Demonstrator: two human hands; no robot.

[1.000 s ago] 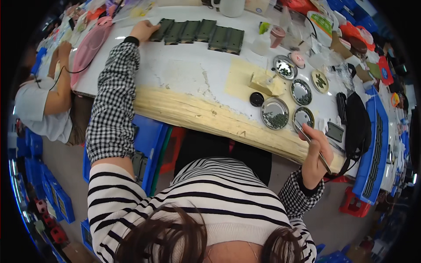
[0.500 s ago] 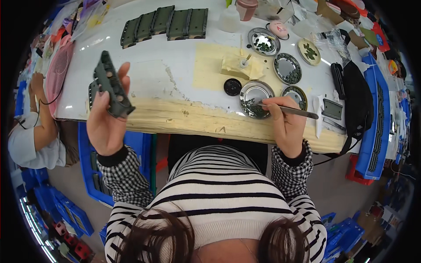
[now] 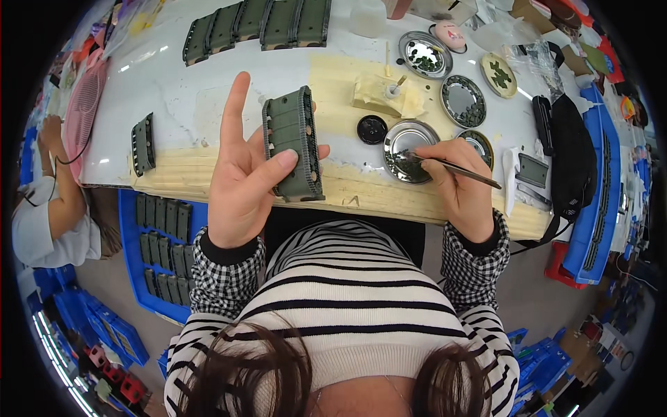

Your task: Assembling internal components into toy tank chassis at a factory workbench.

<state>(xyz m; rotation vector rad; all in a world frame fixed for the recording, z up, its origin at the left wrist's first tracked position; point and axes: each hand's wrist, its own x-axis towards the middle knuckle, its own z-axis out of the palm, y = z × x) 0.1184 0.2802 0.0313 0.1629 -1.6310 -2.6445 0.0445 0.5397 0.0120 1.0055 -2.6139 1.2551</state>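
Observation:
My left hand [image 3: 240,184] holds a green model tank hull [image 3: 283,121] with tracks and wheels along its side. Its thumb presses on the flat face, and the index finger points up, away from the hull. In my right hand [image 3: 467,191] is a pair of tweezers [image 3: 467,172], pinched between thumb and fingers. Their tips reach into a round metal dish [image 3: 411,132] of small dark green pieces. Which piece, if any, the tips grip is too small to tell. A black round lid [image 3: 372,129] lies left of that dish.
More hulls stand in a row [image 3: 278,24] at the back, and a single hull [image 3: 143,147] lies at left. Other dishes [image 3: 463,90] of green parts sit at right, near a yellow-taped block [image 3: 375,97]. A blue tray [image 3: 130,257] below the table's left edge holds several hulls.
My left hand has moved right with the hull and turned it, and its index finger is now raised. The right hand has stayed at the dish, its tweezers dipping slightly differently.

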